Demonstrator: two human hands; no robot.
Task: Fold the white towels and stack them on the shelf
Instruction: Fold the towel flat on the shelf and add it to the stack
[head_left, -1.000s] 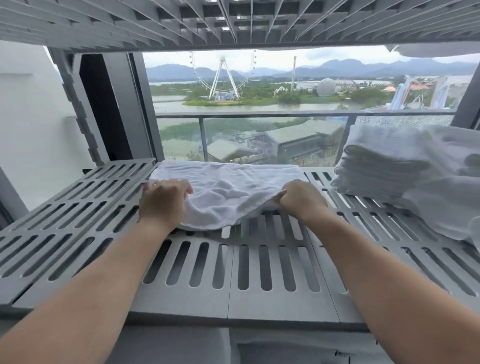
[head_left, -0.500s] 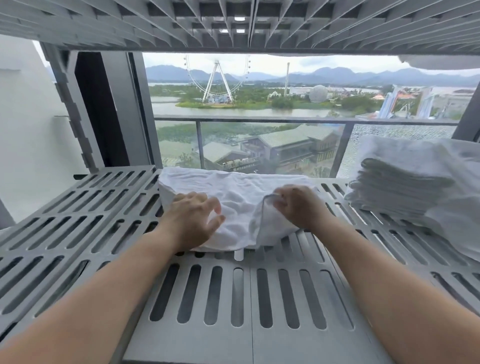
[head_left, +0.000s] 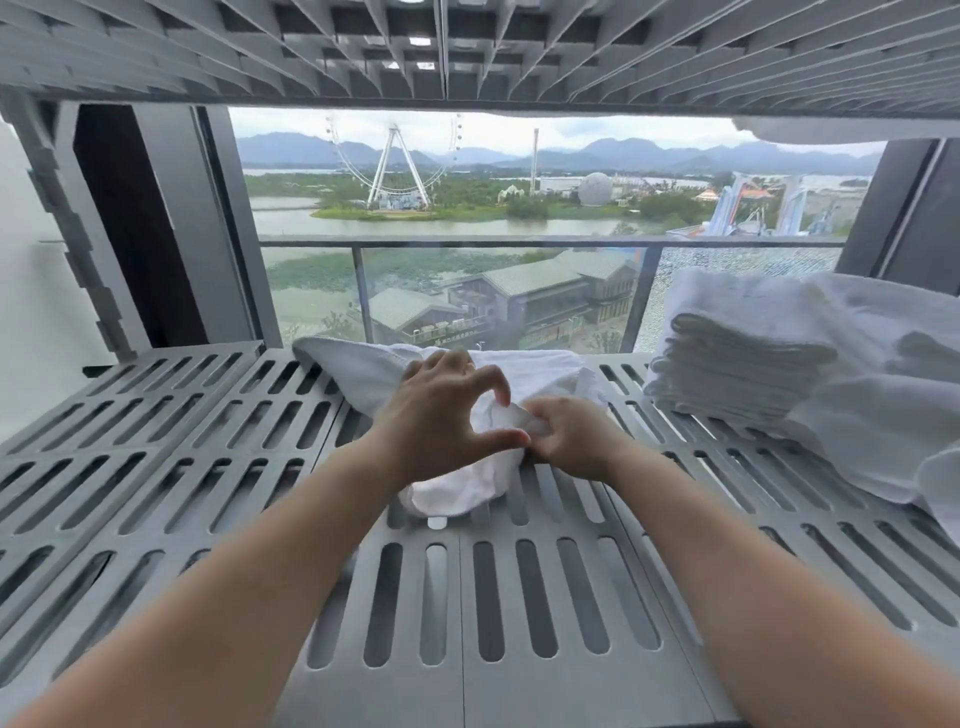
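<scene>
Two hands meet on the crumpled towel at mid-shelf, with a fold about to be made.

Nearest, the grey slatted shelf (head_left: 519, 597) runs under both forearms; then comes the white towel (head_left: 457, 493), a bunched bundle whose near lobe bulges toward the viewer while its length runs away to the far left; the right hand (head_left: 576, 441) sits at the towel's right edge, fingers curled and pinching a gathered corner; the left hand (head_left: 441, 415) arches over the cloth just beside it, fingers spread wide, thumb reaching across to that pinched corner, fingertips down on the fabric and clasping nothing; the cloth lies left of and beyond the pinch, so the fold looks set to travel that way; farther right, well apart, sits the stack of folded towels (head_left: 727, 364) beside a loose heap (head_left: 883, 415).
</scene>
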